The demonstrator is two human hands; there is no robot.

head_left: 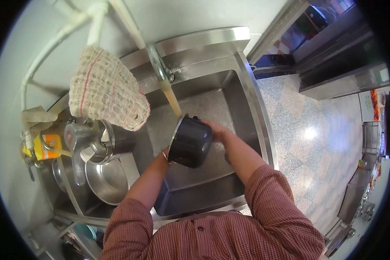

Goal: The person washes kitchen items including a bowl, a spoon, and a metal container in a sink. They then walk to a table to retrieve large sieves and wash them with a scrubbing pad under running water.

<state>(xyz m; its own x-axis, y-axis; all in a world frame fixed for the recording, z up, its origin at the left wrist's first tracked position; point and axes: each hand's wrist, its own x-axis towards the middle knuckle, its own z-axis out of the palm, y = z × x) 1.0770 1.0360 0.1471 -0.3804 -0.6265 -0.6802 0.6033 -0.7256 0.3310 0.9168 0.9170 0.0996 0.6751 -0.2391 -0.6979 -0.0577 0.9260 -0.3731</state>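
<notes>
A black metal pot is tilted on its side over the stainless steel sink, its rim facing left beneath the end of the tap's hose. My right hand grips the pot at its upper right side. My left hand is at the lower left of the rim, its fingers mostly hidden by the pot; whether they close on it does not show. The metal tap carries a yellowish hose that points down at the rim. The inside of the pot is turned out of sight.
A netted cloth hangs from the white pipe at the upper left. Left of the sink stand a steel bowl, a large steel vessel and a yellow packet. Tiled floor lies to the right, past the sink's raised edge.
</notes>
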